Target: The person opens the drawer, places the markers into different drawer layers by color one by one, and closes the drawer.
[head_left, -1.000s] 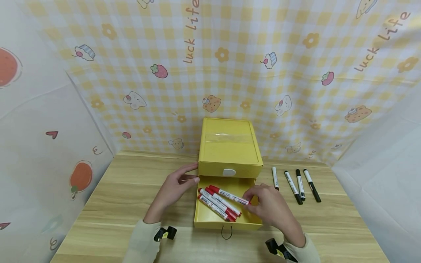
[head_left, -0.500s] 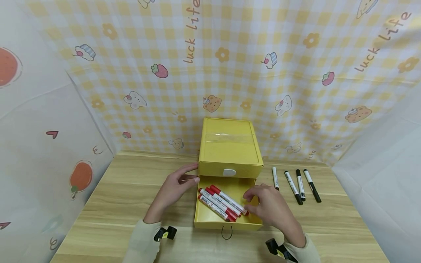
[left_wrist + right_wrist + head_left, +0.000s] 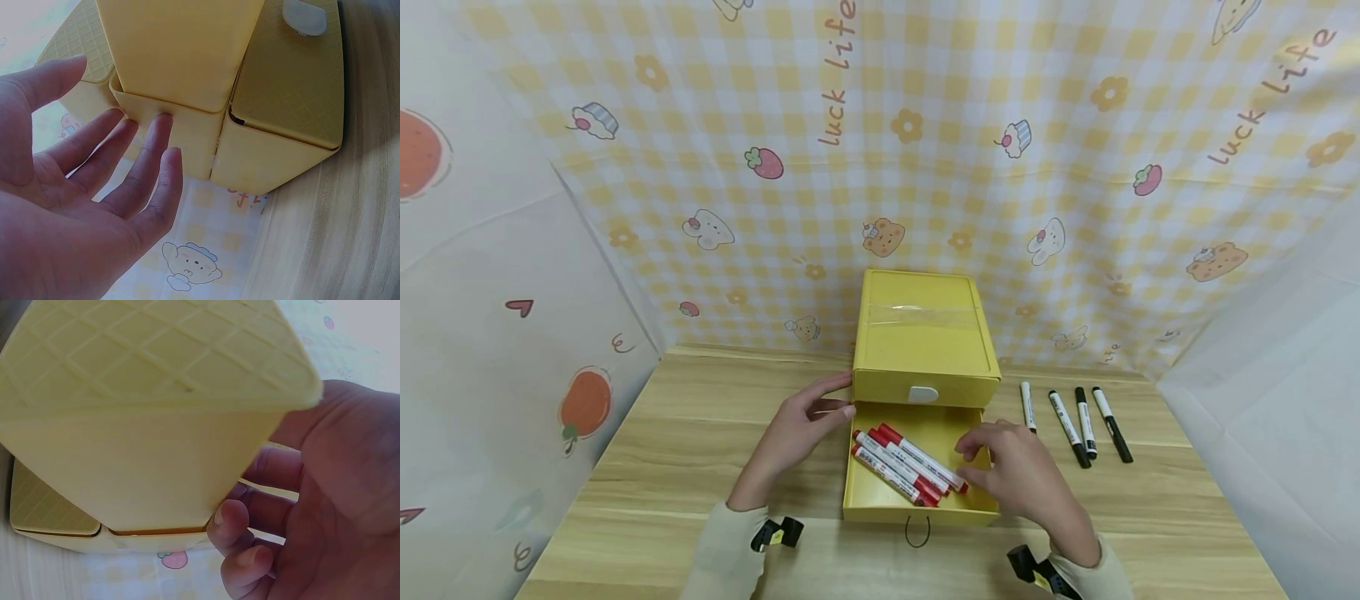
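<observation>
A yellow drawer box (image 3: 925,325) stands against the cloth backdrop with its middle drawer (image 3: 966,509) pulled out. Several red-capped white markers (image 3: 891,474) lie side by side, slanted, in the left and middle of that drawer. My left hand (image 3: 797,429) rests its fingertips at the box's left side; in the left wrist view its spread fingers (image 3: 164,134) reach the yellow casing. Over the drawer's right wall hangs my right hand (image 3: 1015,467), thumb and forefinger apart with nothing between them. The right wrist view shows its loosely bent fingers (image 3: 228,525) beside the drawer's outer wall.
Several black-and-white markers (image 3: 1063,421) lie on the wooden table (image 3: 647,475) right of the box. A thin black loop (image 3: 917,531) hangs at the drawer's front. The checked cloth (image 3: 760,250) rises close behind the box.
The right hand has let go of the rightmost red marker, which has dropped beside the others and now lies parallel to them. The left hand stays in place.
</observation>
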`<state>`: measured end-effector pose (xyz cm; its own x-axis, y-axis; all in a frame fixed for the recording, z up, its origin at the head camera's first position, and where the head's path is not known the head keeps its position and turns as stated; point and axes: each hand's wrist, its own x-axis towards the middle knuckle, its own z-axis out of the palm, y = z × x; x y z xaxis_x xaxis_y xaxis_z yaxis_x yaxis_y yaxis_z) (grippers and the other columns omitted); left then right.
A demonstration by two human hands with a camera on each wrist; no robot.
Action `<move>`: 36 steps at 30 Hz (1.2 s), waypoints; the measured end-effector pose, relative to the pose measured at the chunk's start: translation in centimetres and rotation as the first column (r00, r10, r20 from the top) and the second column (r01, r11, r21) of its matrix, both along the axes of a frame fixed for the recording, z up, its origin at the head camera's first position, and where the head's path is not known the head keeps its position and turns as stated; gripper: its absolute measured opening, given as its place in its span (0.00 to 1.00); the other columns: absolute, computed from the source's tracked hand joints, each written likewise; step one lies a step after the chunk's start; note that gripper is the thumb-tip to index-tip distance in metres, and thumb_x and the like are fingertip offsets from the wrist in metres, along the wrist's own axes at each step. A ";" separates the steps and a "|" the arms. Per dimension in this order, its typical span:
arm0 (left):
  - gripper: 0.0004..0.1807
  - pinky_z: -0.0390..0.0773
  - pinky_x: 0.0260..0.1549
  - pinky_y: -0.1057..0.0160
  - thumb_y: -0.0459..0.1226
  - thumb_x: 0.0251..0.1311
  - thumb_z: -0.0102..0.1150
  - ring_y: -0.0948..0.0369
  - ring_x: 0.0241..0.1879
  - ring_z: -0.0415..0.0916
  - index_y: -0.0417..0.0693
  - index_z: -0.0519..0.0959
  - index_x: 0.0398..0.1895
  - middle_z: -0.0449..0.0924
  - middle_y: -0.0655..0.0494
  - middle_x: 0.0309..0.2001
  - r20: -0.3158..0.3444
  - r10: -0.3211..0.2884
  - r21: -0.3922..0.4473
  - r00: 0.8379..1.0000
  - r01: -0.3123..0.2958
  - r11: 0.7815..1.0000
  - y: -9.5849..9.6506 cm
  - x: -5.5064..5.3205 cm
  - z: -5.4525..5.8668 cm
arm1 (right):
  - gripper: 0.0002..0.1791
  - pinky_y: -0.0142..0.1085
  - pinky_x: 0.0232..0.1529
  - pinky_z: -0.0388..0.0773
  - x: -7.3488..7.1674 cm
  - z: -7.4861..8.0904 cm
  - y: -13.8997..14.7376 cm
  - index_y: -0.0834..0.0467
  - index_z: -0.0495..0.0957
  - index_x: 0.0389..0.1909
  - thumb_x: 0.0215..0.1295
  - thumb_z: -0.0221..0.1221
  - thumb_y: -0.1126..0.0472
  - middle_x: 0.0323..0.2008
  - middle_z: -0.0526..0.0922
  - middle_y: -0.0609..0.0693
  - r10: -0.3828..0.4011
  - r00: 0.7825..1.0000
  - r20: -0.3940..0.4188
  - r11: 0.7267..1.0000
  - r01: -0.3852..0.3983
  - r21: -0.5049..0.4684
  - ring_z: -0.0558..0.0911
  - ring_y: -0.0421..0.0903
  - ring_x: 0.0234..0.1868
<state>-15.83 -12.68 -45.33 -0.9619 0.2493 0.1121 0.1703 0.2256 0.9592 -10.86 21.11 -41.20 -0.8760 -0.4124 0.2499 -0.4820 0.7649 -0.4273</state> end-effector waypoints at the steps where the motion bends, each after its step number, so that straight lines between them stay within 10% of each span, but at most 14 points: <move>1: 0.30 0.85 0.61 0.46 0.41 0.76 0.70 0.45 0.65 0.83 0.48 0.77 0.78 0.73 0.48 0.78 0.001 0.001 0.000 1.000 -0.001 1.000 0.0 0.0 0.0 | 0.09 0.32 0.33 0.74 0.0 0.1 0.1 0.52 0.92 0.37 0.58 0.81 0.63 0.32 0.86 0.33 0.004 1.000 -0.001 1.000 -0.004 -0.003 0.79 0.40 0.31; 9: 0.30 0.84 0.61 0.46 0.41 0.76 0.70 0.45 0.65 0.83 0.48 0.77 0.78 0.73 0.48 0.78 0.002 -0.003 0.003 1.000 0.003 1.000 0.0 0.0 -0.1 | 0.06 0.32 0.33 0.76 0.9 1.0 0.4 0.48 0.91 0.37 0.64 0.79 0.60 0.33 0.82 0.28 0.143 0.990 -0.012 0.989 -0.143 -0.046 0.80 0.38 0.34; 18: 0.30 0.84 0.61 0.46 0.41 0.76 0.70 0.45 0.66 0.82 0.48 0.77 0.78 0.72 0.48 0.79 0.010 -0.005 0.013 1.000 0.005 1.000 0.0 0.0 -0.1 | 0.09 0.32 0.37 0.78 1.5 1.2 0.0 0.47 0.90 0.35 0.61 0.81 0.62 0.32 0.83 0.31 0.378 0.925 0.025 0.923 -0.374 -0.093 0.78 0.33 0.34; 36: 0.30 0.84 0.61 0.46 0.41 0.76 0.70 0.45 0.65 0.82 0.47 0.77 0.78 0.73 0.48 0.78 0.004 -0.001 0.006 1.000 0.001 1.000 0.1 0.0 0.0 | 0.13 0.31 0.38 0.75 1.3 0.9 -0.1 0.43 0.89 0.30 0.59 0.80 0.65 0.28 0.78 0.26 0.424 0.903 -0.060 0.902 -0.428 -0.065 0.75 0.30 0.30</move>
<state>-15.78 -12.63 -45.37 -0.9621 0.2493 0.1102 0.1669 0.2193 0.9613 -9.51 20.98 -40.29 -0.6083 -0.7225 0.3285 -0.7742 0.4490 -0.4461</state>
